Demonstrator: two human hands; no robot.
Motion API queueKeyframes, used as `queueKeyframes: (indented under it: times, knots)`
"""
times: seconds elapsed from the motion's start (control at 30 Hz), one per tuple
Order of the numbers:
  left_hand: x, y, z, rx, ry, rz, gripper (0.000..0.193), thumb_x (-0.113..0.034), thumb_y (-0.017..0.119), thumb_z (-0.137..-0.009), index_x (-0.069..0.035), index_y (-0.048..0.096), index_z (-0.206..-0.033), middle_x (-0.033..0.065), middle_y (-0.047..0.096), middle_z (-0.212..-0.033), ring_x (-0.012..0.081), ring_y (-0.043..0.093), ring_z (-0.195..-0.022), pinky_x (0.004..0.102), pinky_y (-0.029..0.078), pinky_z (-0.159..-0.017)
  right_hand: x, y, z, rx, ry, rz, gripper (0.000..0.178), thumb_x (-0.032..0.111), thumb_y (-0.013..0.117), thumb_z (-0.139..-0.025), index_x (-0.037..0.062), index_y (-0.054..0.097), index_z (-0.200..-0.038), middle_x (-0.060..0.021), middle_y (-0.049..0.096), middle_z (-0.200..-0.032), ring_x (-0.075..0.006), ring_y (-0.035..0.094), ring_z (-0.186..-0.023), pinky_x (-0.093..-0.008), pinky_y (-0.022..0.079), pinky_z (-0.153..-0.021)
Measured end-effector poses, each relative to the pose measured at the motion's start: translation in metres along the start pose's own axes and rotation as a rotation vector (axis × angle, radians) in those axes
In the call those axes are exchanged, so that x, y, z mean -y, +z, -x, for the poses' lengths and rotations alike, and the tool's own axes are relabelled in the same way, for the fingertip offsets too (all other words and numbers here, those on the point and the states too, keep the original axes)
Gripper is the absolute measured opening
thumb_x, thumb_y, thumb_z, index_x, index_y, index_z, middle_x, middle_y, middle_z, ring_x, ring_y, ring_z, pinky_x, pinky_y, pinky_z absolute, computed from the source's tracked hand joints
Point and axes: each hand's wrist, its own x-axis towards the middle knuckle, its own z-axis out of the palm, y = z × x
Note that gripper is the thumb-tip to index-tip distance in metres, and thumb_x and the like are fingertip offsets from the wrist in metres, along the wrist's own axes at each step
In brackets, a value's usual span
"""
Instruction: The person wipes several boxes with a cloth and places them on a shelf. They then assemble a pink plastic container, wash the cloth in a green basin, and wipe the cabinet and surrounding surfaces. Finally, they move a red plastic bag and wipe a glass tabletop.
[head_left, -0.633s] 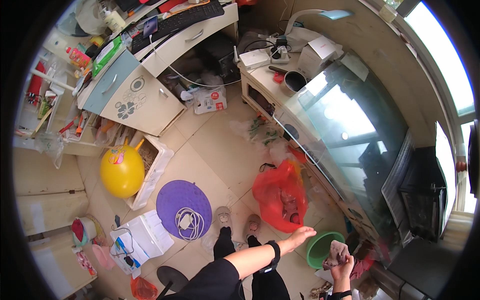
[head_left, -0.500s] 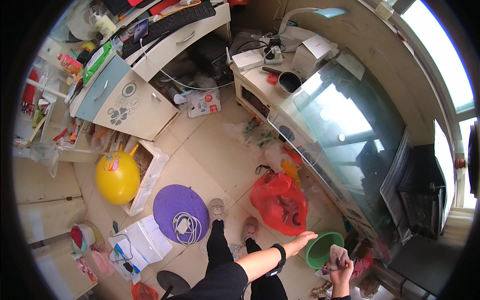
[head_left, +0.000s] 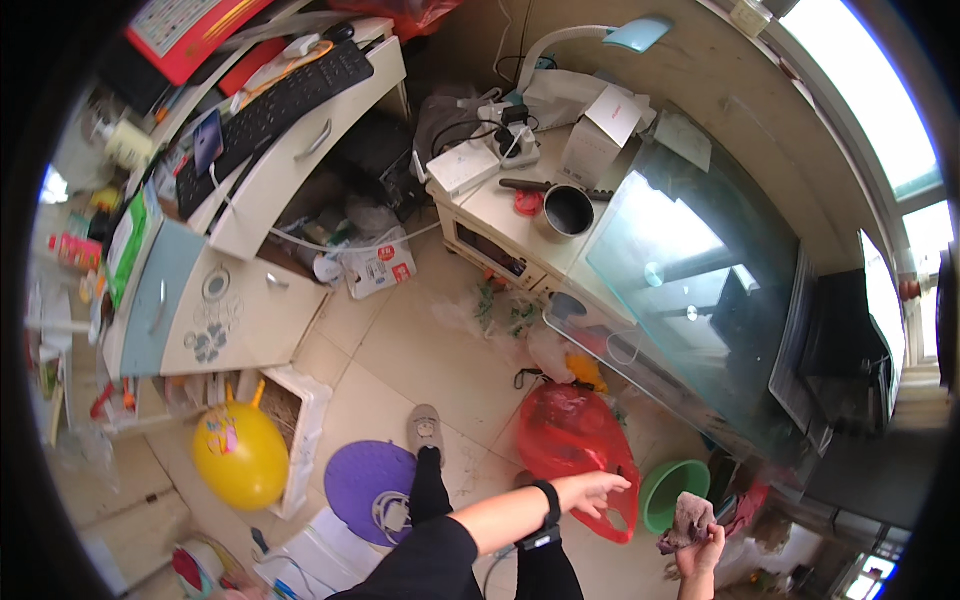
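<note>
My right hand (head_left: pixel 703 553) is closed round a crumpled greyish-pink cloth (head_left: pixel 692 520), lifted at the lower right beside a green basin (head_left: pixel 660 511). Reaching forward with fingers spread, my left hand (head_left: pixel 596 492) holds nothing visible. It appears above the lower part of a red plastic bag (head_left: pixel 566 435) on the floor; whether it touches the bag I cannot tell. A black band circles my left wrist. The bag's contents are hard to make out, and the basin stands between my two hands in the picture.
A glass-topped cabinet (head_left: pixel 735 240) runs along the right, with a pot (head_left: pixel 567 212) on its far end. On the left are a desk with a keyboard (head_left: pixel 290 110), a yellow hopper ball (head_left: pixel 238 458) and a purple round mat (head_left: pixel 358 480). Clear plastic bags lie near the cabinet.
The view has shifted, bringing the desk nearer. My left hand has moved from the bag's lower edge to over it, fingers spreading. My right hand still holds the cloth.
</note>
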Motion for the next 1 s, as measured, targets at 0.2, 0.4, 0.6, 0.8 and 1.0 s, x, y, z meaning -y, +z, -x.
queueKeyframes:
  times: [0.2,0.4,0.6,0.8,1.0]
  knots:
    - [-0.086,-0.108,0.176,-0.879,0.475,-0.436,0.051,-0.015,0.073,-0.067,-0.004,0.055,-0.114,0.0124,0.062,-0.108,0.0241,0.061,-0.093,0.0371,0.053,-0.076,-0.056,0.102,0.005,-0.008,0.021,-0.084,0.039,0.023,0.051,-0.079,0.0039,0.059,-0.112,-0.0116,0.062,-0.119,-0.0313,0.055,-0.114,-0.0469,0.040,-0.103]
    - [-0.210,-0.132,0.249,-1.282,1.141,-1.155,0.085,0.002,0.070,-0.069,-0.006,0.027,-0.142,0.0226,0.031,-0.140,0.0403,0.035,-0.129,0.0440,0.034,-0.108,-0.094,0.151,0.000,-0.024,0.074,-0.206,0.043,0.023,0.051,-0.078,0.0039,0.056,-0.116,-0.0115,0.059,-0.121,-0.0316,0.054,-0.116,-0.0474,0.039,-0.104]
    - [-0.320,-0.127,0.242,-1.243,1.027,-1.635,0.108,-0.008,0.082,-0.064,-0.024,0.018,-0.149,0.0208,0.016,-0.150,0.0419,0.031,-0.134,0.0451,0.035,-0.109,-0.078,0.165,-0.005,-0.084,-0.021,-0.240,0.046,0.024,0.050,-0.078,0.0024,0.054,-0.119,-0.0132,0.058,-0.123,-0.0326,0.052,-0.118,-0.0493,0.038,-0.104]
    - [-0.373,-0.156,0.203,-1.250,1.101,-1.477,0.125,-0.018,0.090,-0.053,-0.021,0.012,-0.151,0.0210,0.021,-0.149,0.0408,0.029,-0.135,0.0448,0.030,-0.112,-0.069,0.187,-0.007,-0.168,-0.024,-0.231,0.048,0.025,0.052,-0.077,0.0012,0.054,-0.119,-0.0149,0.058,-0.122,-0.0338,0.052,-0.117,-0.0506,0.039,-0.103]
    - [-0.378,-0.167,0.214,-1.155,1.403,-1.383,0.113,-0.015,0.084,-0.060,-0.009,0.016,-0.149,0.0206,0.036,-0.135,0.0390,0.039,-0.125,0.0444,0.035,-0.106,-0.082,0.231,-0.001,-0.280,-0.072,-0.257,0.045,0.027,0.052,-0.077,0.0034,0.056,-0.116,-0.0137,0.060,-0.119,-0.0339,0.056,-0.111,-0.0511,0.043,-0.096]
